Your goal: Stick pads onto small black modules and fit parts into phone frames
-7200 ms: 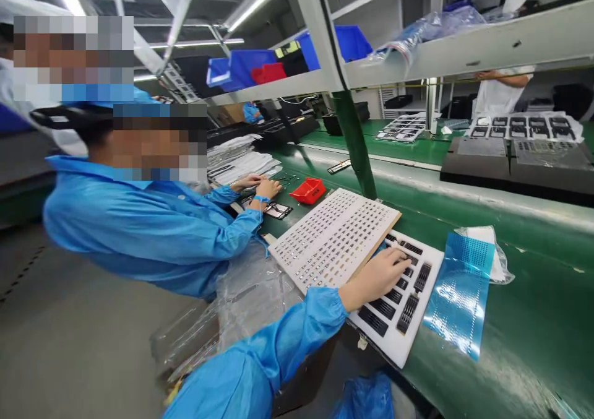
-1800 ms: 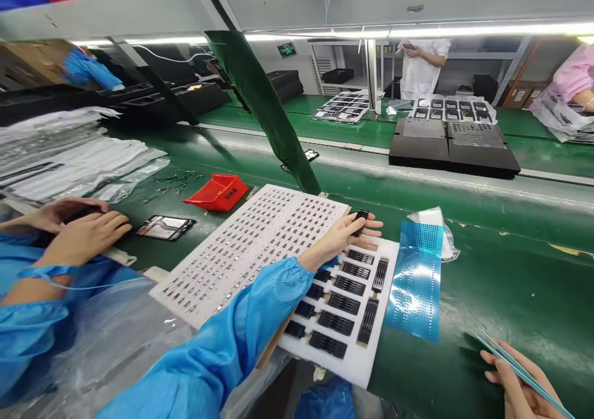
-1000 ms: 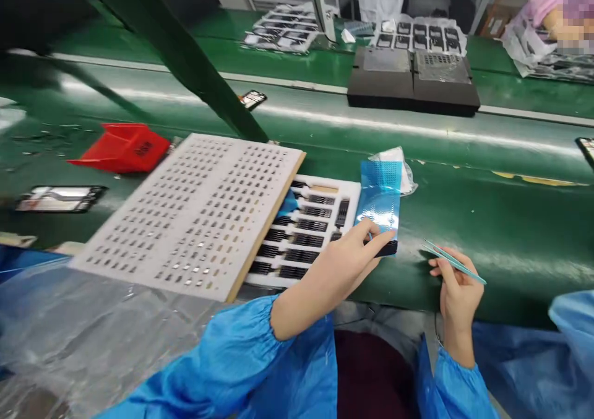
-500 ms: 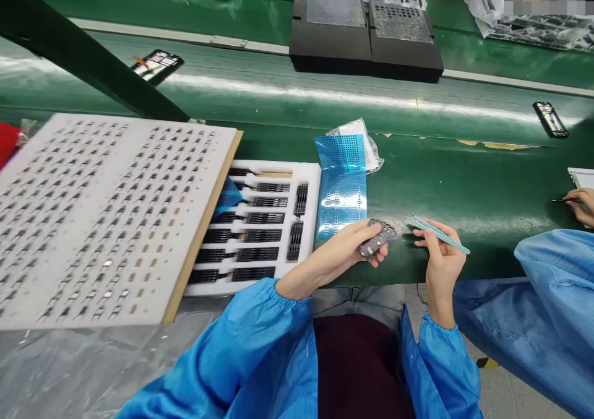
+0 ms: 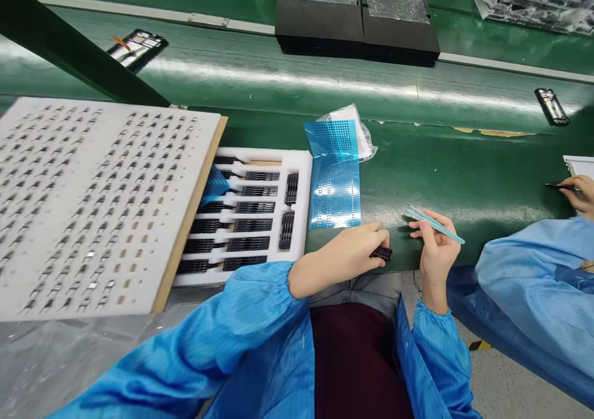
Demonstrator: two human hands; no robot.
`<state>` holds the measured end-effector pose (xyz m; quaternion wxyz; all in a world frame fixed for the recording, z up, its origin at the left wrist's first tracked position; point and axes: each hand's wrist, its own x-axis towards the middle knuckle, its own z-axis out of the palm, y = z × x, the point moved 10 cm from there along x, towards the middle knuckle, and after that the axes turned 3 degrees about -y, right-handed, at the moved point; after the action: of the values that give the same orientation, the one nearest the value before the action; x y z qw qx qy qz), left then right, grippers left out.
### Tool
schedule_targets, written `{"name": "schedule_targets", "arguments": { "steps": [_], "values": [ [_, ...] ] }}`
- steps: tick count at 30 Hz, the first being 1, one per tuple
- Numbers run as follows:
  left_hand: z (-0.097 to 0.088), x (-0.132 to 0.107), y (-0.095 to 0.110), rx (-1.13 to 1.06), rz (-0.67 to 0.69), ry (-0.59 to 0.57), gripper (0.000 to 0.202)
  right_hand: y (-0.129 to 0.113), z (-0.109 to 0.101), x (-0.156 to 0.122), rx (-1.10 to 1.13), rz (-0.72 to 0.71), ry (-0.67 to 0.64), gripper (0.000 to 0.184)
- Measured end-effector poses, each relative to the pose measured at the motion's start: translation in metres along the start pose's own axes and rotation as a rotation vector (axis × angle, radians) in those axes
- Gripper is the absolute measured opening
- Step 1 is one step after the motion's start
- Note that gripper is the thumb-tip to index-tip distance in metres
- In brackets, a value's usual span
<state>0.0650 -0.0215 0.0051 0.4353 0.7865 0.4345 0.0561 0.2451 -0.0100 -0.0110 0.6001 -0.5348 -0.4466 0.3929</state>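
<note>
My left hand [image 5: 355,249] is turned palm down near the front edge of the green bench, its fingers curled over small black plastic parts [image 5: 382,253] that look stacked in layers. My fingers hide most of them, so I cannot tell how many are gripped. Off to their right, my right hand [image 5: 436,246] pinches a pair of light blue tweezers [image 5: 436,224], with the thin tips pointing left and slightly apart, touching nothing. Behind my left hand lies a blue perforated film sheet [image 5: 335,184]. A white foam tray [image 5: 301,221] of stacked black parts is to the left.
A large white board [image 5: 93,221] with rows of small metal pieces overlaps the tray. A conveyor belt [image 5: 260,78] carries phone frames [image 5: 551,106]. Black boxes [image 5: 357,32] stand beyond it. At right is a co-worker's hand [image 5: 578,195] with a thin tool.
My left hand has turned over, and the dark grey part with small details that faced up is out of sight. My right hand holds the tweezers much as before. The view has shifted slightly.
</note>
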Motion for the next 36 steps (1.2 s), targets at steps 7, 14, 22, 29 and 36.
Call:
{"name": "schedule_targets", "arguments": {
  "steps": [7,14,22,29,36],
  "values": [
    [0.0,-0.006,0.01,0.173,0.073,0.087,0.023,-0.002,-0.002,0.001,-0.015,-0.011,0.003,0.022],
    [0.001,-0.006,0.003,0.216,0.143,0.164,0.013,0.002,0.002,-0.009,-0.069,-0.006,0.011,0.027],
    [-0.009,-0.007,0.008,0.361,0.157,0.206,0.04,-0.013,-0.081,0.115,-0.111,0.032,-0.127,0.034],
    [-0.006,-0.02,0.022,0.488,0.173,0.199,0.022,-0.005,-0.204,0.243,-0.078,0.077,-0.087,0.025],
    [-0.162,-0.023,-0.031,0.529,-0.037,0.679,0.044,0.018,-0.223,0.24,-0.034,0.086,-0.077,0.015]
  ]
}}
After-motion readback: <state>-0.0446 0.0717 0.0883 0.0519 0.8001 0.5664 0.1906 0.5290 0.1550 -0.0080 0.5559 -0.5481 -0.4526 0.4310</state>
